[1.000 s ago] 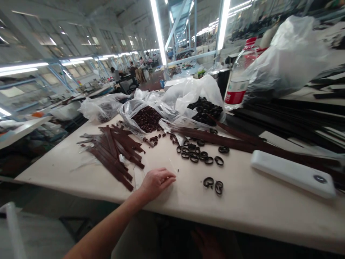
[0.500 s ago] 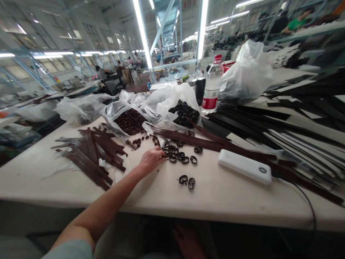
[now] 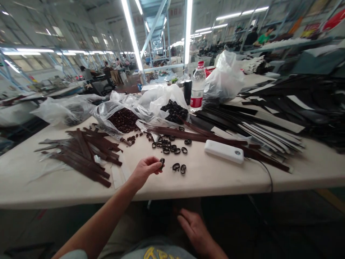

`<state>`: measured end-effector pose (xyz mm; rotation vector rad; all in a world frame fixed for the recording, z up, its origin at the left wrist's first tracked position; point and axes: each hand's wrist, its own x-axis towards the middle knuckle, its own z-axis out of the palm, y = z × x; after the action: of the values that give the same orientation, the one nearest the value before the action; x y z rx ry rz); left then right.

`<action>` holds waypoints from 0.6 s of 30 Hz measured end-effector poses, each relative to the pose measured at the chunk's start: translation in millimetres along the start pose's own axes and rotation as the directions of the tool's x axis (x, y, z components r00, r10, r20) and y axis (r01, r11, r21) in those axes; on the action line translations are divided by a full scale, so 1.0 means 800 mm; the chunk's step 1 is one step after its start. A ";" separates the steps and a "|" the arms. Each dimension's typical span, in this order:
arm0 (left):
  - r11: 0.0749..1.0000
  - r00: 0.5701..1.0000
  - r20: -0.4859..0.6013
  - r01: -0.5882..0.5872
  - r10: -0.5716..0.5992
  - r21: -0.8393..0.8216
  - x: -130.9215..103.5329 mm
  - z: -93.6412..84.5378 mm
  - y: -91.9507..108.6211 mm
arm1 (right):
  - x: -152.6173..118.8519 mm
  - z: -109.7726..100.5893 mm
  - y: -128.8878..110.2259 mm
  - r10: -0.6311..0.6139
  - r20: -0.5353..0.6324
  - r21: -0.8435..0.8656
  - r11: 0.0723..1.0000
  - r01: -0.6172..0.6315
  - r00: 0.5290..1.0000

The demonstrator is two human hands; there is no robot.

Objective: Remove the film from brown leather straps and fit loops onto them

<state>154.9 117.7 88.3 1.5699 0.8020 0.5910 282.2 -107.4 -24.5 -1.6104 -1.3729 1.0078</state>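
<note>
Between the thumb and fingers of my left hand (image 3: 147, 169) is a small dark leather loop (image 3: 162, 163), held just above the table. To its right, two similar loops (image 3: 179, 168) lie apart on the tabletop. Farther back a loose cluster of several dark loops (image 3: 172, 148) is spread out. My right hand (image 3: 194, 227) is low in front of the table edge, below the tabletop, in shadow. Its fingers are curled together, and whatever they hold, if anything, cannot be made out.
Brown leather strips (image 3: 81, 154) lie left, near a clear bag of small brown pieces (image 3: 124, 120). Behind the cluster sit a bag of black pieces (image 3: 174, 110) and a bottle (image 3: 197, 88). A white power bank (image 3: 223, 151) with a cable and black strips (image 3: 253, 122) occupy the right.
My left hand has drawn back from the cluster toward me, carrying one loop. My right hand has come further into view below the table edge. The view has shifted to the right.
</note>
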 end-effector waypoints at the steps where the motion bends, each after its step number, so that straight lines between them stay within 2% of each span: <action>1: 0.989 0.998 -0.001 0.055 -0.055 -0.135 -0.010 0.003 -0.001 | -0.001 -0.009 -0.015 -0.029 -0.031 -0.029 0.999 0.028 0.999; 3: 0.933 0.991 0.016 0.132 -0.135 -0.334 -0.027 0.008 -0.004 | 0.001 -0.025 -0.040 -0.092 -0.097 -0.067 0.994 0.086 0.991; 4: 0.917 0.989 0.027 0.145 -0.145 -0.372 -0.034 0.009 -0.005 | 0.004 -0.030 -0.051 -0.117 -0.124 -0.084 0.991 0.107 0.985; 9: 0.900 0.989 0.049 0.146 -0.139 -0.411 -0.051 -0.002 -0.010 | 0.020 -0.031 -0.079 -0.169 -0.187 -0.150 0.978 0.142 0.968; 13: 0.894 0.991 0.055 0.131 -0.119 -0.427 -0.064 -0.011 -0.013 | 0.032 -0.022 -0.101 -0.212 -0.186 -0.210 0.962 0.172 0.959; 18: 0.883 0.988 0.069 0.156 -0.140 -0.442 -0.077 -0.010 -0.017 | 0.044 -0.014 -0.122 -0.249 -0.172 -0.291 0.937 0.192 0.953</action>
<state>107.7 75.8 80.4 1.0826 0.6922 0.5856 259.6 -62.0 66.7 -1.6565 -1.5564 0.5187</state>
